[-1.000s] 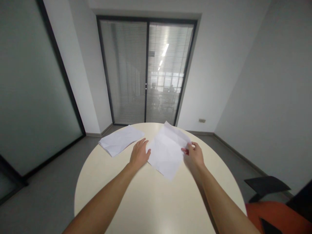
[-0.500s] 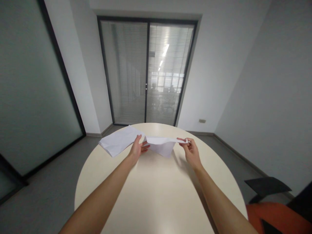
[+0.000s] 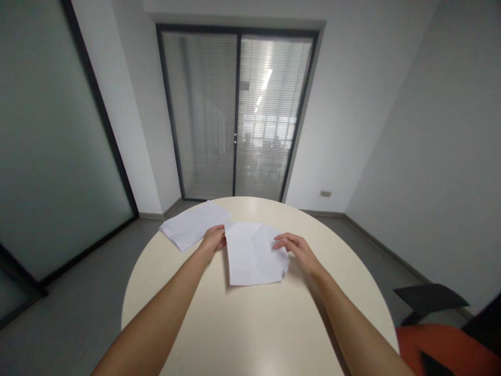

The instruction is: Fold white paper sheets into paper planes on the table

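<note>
A creased white sheet of paper (image 3: 254, 261) lies turned toward me at the middle of the table, its left edge casting a shadow on the tabletop. My left hand (image 3: 213, 239) is closed at the upper left edge of this sheet, its fingertips partly hidden beside or behind the paper. Over the right side of the sheet reaches my right hand (image 3: 299, 250), fingers stretched out and touching or just above the surface. The sheet's lower right corner looks uneven. Left of it, another white paper (image 3: 193, 224), creased and apparently folded, rests near the far left rim.
The round cream table (image 3: 250, 329) fills the area before me. A chair with an orange seat (image 3: 446, 347) and a black armrest (image 3: 430, 296) stands at the right. Beyond the table are a glass door with blinds (image 3: 235, 115) and white walls.
The sheet between my hands was held up nearly edge-on and has come down, its broad face now showing. My left hand shifted slightly left; my right hand's pinch on the paper's edge has loosened.
</note>
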The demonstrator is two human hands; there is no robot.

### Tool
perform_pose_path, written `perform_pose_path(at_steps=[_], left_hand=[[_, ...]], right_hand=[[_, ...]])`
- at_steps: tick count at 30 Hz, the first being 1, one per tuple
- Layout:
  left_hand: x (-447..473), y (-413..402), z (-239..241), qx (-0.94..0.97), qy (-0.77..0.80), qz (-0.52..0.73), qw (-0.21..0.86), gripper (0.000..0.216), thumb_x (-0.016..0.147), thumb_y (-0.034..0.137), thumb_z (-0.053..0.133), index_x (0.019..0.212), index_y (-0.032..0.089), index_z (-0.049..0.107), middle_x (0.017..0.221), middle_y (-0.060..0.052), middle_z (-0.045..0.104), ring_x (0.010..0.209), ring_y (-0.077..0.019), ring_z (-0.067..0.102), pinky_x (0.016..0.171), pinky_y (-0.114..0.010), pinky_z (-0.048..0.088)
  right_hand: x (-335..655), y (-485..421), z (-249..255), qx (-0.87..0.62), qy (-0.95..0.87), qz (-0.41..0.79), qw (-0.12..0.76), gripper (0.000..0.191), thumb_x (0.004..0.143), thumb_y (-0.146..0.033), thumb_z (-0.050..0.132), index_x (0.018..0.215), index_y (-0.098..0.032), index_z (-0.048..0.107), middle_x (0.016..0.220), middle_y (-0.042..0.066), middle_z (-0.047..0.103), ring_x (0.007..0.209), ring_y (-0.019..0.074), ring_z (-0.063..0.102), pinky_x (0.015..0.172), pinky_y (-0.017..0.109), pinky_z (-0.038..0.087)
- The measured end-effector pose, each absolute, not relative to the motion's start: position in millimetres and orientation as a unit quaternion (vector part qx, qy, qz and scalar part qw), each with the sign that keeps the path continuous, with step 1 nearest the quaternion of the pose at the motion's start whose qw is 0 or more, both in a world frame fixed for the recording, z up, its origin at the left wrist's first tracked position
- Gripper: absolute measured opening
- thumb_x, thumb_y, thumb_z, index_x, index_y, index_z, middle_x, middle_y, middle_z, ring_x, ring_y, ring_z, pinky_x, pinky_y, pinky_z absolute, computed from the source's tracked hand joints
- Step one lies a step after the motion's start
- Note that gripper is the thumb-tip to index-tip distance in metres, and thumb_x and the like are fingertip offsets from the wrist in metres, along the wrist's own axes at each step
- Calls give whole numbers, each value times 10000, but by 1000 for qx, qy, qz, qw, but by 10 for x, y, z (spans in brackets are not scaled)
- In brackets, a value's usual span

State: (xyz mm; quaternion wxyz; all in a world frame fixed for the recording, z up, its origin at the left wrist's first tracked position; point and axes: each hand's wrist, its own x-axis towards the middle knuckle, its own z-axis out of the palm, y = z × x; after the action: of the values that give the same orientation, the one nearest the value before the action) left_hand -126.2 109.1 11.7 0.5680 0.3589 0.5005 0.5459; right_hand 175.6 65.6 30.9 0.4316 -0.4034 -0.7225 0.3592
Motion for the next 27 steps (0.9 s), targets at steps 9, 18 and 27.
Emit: perform_pose_path(at_steps=[9,18,27], left_hand=[[-1260,1068,124,371,547,545,515,388,720,207,748,1080,113,637,648,0,633,507,-101,561,463,-174,405],[-1259,1040,158,451,555,488,501,475,661,161,692,1133,134,646,689,-19,661,553,-128,589,463,-191,399],[-1271,1049,175,514,535,451,497,428,699,208,650,1123,156,623,781,-24,673,634,-134,621,516,-200,447]], right_hand=[[1822,687,246,-442,-702,422,366,425,853,-545,609,1017,-184,762,907,96,768,893,249,660,690,325,460],[1788,763,259,-480,-576,420,511,438,696,-558,776,935,-227,618,948,43,651,818,205,629,615,285,502],[1815,776,246,-445,-579,426,534,532,678,-417,812,1145,-212,660,862,30,680,732,172,595,632,277,428]])
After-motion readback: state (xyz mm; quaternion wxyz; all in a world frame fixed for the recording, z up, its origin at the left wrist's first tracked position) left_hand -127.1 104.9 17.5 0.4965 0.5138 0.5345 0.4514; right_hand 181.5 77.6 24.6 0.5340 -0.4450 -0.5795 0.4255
